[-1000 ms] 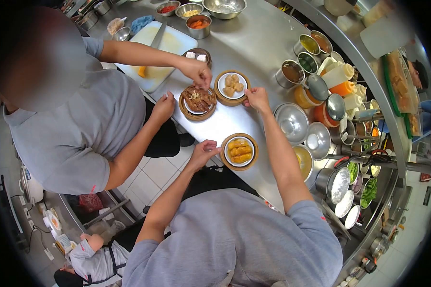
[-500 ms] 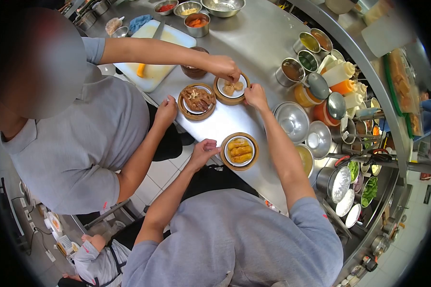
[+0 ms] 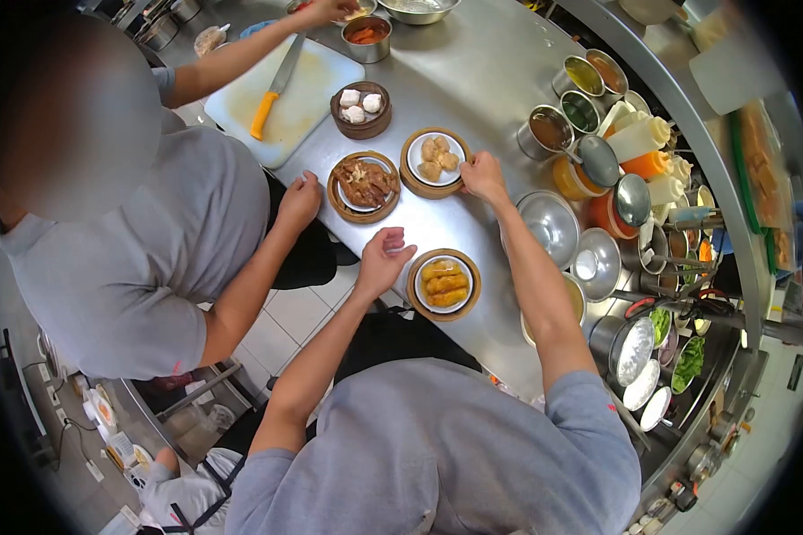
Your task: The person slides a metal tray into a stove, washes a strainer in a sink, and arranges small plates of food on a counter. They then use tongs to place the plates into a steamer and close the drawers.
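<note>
My right hand (image 3: 484, 176) has its fingers closed at the right rim of a bamboo steamer (image 3: 413, 181), which holds a white dish of pale dumplings (image 3: 438, 157). My left hand (image 3: 384, 262) hovers with fingers apart, holding nothing, just left of a second bamboo steamer (image 3: 473, 303) with yellow rolls (image 3: 445, 283). Between my hands and the co-worker sits a third bamboo steamer (image 3: 335, 198) of brown braised chicken feet (image 3: 367, 182), now topped with pale bits. Behind it stands a darker small steamer (image 3: 360, 130) with white buns.
At left a co-worker's hand (image 3: 301, 201) rests by the counter edge; the other hand (image 3: 333, 10) reaches over the bowls at the back. An orange-handled knife (image 3: 273, 96) lies on a white cutting board (image 3: 232, 98). Steel bowls (image 3: 549, 227), sauce pots and squeeze bottles (image 3: 638, 138) crowd the right.
The co-worker's far arm has swung from the dumplings back to the bowls, uncovering the small steamer of buns and the knife. My left hand has lifted slightly away from the rolls' steamer.
</note>
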`<state>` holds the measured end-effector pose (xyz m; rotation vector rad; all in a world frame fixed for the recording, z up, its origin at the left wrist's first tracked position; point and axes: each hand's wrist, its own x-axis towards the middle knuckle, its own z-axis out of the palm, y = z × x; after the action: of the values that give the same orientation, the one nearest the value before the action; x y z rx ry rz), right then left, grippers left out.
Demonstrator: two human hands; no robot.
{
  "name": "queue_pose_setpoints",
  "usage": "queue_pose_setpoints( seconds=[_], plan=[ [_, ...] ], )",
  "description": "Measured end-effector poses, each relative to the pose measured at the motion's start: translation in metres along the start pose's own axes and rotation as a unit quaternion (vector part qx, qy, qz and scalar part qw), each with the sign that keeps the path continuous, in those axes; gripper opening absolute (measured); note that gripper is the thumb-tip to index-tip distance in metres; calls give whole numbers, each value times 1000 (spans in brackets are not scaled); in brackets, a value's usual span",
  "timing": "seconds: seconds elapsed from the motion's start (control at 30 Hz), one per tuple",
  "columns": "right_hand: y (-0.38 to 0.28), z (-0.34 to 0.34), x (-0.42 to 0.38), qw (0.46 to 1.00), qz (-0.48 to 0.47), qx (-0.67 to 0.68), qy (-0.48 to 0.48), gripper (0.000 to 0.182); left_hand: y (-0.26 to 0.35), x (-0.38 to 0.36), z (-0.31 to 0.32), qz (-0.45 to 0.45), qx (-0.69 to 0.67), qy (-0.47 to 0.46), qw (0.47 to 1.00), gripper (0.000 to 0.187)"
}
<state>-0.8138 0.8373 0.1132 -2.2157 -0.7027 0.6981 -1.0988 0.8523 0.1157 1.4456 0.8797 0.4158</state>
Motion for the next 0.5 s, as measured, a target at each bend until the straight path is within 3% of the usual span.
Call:
queue_pose_setpoints(
  seconds=[0.13,0.23,0.3,0.37,0.5],
  plan=[
    [-21,-27,-21,1000,4,-6,-5,24,36,29,7,4,-9,15,1000,55],
    [-51,-59,-47,1000,-16,8,-11,24,59,45,10,15,-11,76,997,64],
    [-70,-83,-67,998,-59,9,-16,24,82,52,3,-32,-65,76,994,71],
    [-91,-108,-89,996,-88,-16,-23,25,124,39,-6,-72,-146,0,987,70],
    [-140,-156,-153,991,-133,-19,-20,27,207,-19,-27,-86,-100,-76,988,64]
  ],
)
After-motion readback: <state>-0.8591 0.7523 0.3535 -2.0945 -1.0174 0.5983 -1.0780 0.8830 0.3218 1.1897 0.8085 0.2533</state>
